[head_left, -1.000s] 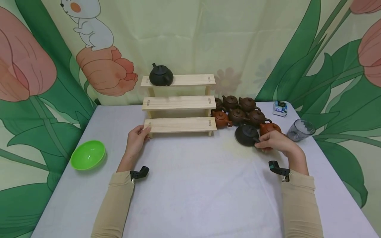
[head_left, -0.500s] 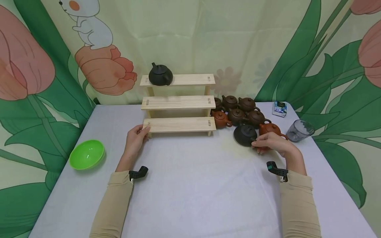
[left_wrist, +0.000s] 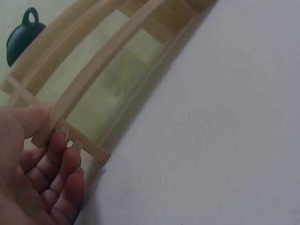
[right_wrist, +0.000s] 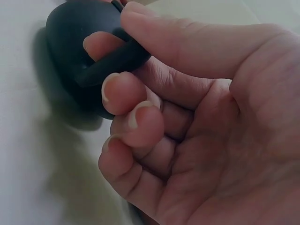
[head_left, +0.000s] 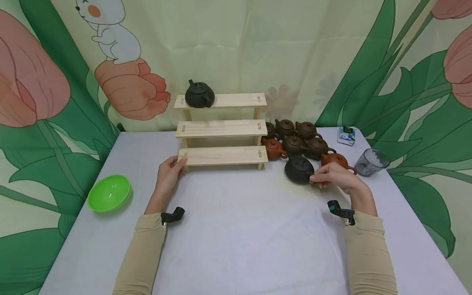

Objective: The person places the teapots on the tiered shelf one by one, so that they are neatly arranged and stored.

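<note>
My right hand (head_left: 340,179) pinches the handle of a black teapot (head_left: 298,169) between thumb and fingers. The right wrist view shows a fingertip passing through the loop of that teapot (right_wrist: 70,35); whether its base touches the cloth I cannot tell. At the left end of a three-tier wooden stand (head_left: 225,156), my left hand (head_left: 167,175) grips the lowest board, thumb on top and fingers underneath. Up on the top tier's left side sits another black teapot (head_left: 199,94), partly seen in the left wrist view too.
Several dark brown teapots (head_left: 306,130) cluster right of the stand, with a reddish-brown teapot (head_left: 273,149) and an orange-brown teapot (head_left: 334,159). A glass (head_left: 372,162) and a small blue box (head_left: 346,135) stand farther right. A green bowl (head_left: 109,193) lies at left.
The right hand has drawn the black teapot a little left, away from the orange-brown one, and the teapot's tilt has changed. The left hand keeps its hold on the stand.
</note>
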A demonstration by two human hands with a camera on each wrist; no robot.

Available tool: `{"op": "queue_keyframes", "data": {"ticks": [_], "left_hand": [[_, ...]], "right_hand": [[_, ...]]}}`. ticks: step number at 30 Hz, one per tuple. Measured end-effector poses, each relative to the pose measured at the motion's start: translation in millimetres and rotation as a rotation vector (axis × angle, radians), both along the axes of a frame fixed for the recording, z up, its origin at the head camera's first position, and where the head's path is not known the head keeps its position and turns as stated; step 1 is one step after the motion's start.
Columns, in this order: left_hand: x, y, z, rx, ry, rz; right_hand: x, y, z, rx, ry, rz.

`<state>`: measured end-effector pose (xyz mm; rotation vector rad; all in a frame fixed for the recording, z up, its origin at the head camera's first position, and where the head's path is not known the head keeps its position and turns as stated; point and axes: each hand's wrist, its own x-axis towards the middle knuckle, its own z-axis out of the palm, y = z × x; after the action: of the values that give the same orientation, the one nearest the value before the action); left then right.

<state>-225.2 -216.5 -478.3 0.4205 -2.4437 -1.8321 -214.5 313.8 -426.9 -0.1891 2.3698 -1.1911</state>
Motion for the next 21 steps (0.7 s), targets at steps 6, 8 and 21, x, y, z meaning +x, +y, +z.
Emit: {"op": "queue_keyframes", "data": {"ticks": [6, 8, 21], "left_hand": [[-0.5, -0.3, -0.5, 0.005, 0.007, -0.004], [-0.4, 0.0, -1.0, 0.005, 0.007, -0.007], [1.2, 0.1, -1.5, -0.002, 0.011, -0.009]], "right_hand": [[-2.3, -0.2, -2.6, 0.016, 0.015, 0.001], [-1.3, 0.9, -1.5, 0.022, 0.026, -0.004], [4.6, -4.9, 16.4, -0.021, 0.122, 0.008]]}}
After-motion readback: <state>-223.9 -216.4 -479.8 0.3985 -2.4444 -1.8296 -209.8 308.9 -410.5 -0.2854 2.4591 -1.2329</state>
